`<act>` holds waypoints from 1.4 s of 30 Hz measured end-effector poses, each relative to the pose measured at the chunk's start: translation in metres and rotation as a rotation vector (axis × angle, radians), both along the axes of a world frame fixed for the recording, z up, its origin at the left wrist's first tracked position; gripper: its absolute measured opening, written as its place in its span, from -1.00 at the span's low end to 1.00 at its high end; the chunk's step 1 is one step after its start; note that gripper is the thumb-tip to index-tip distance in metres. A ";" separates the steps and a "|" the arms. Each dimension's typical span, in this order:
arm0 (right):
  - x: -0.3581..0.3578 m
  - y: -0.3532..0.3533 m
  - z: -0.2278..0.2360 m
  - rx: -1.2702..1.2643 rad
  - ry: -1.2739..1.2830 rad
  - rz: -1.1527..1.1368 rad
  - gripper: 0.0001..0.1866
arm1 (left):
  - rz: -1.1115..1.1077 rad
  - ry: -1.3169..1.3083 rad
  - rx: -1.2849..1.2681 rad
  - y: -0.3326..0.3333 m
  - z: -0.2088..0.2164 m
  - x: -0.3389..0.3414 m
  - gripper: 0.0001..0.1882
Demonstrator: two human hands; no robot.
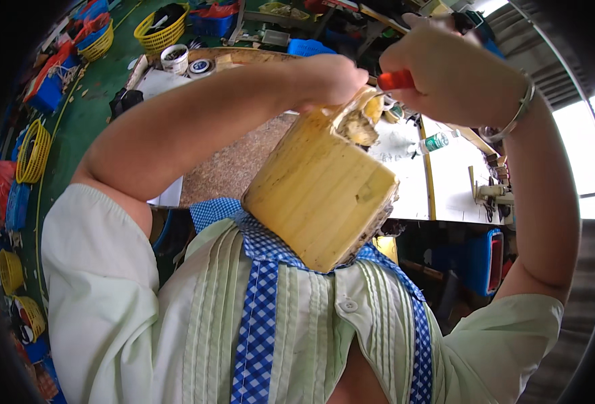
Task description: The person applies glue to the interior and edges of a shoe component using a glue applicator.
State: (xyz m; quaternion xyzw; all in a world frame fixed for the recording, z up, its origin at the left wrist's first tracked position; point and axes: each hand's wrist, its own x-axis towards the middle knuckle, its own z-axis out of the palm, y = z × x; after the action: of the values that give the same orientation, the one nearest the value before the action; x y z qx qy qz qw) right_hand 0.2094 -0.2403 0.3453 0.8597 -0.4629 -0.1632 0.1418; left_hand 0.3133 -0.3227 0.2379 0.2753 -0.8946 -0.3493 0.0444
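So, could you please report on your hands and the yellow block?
Left hand at far edge of yellow block, grip unclear; right hand closed on orange-red handle. Block tilted before blue-and-white checked apron. Plastic bottle beyond it on white tabletop.

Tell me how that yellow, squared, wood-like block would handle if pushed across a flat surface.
The block is probably stiff, since its broad face looks flat and unbent. Its flat sides should make it unlikely to roll. The dark, ragged lower-right edge might chip or drag.
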 end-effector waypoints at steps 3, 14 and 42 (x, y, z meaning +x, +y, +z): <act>-0.012 -0.002 -0.009 0.064 -0.031 -0.028 -0.91 | -0.001 -0.040 0.049 0.004 -0.006 -0.003 -0.64; -0.017 0.035 -0.025 0.197 -0.303 -0.350 -0.87 | 0.112 0.324 0.402 -0.023 -0.060 -0.007 -0.47; -0.049 0.023 -0.011 0.271 -0.647 -0.511 -0.82 | -0.024 0.552 0.134 0.005 0.009 0.007 -0.58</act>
State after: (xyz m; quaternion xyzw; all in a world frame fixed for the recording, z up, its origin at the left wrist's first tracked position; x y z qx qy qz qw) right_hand 0.1606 -0.2176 0.3343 0.7351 -0.6559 0.0257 -0.1698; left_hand 0.3203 -0.3177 0.2469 0.1614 -0.8267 -0.4700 0.2639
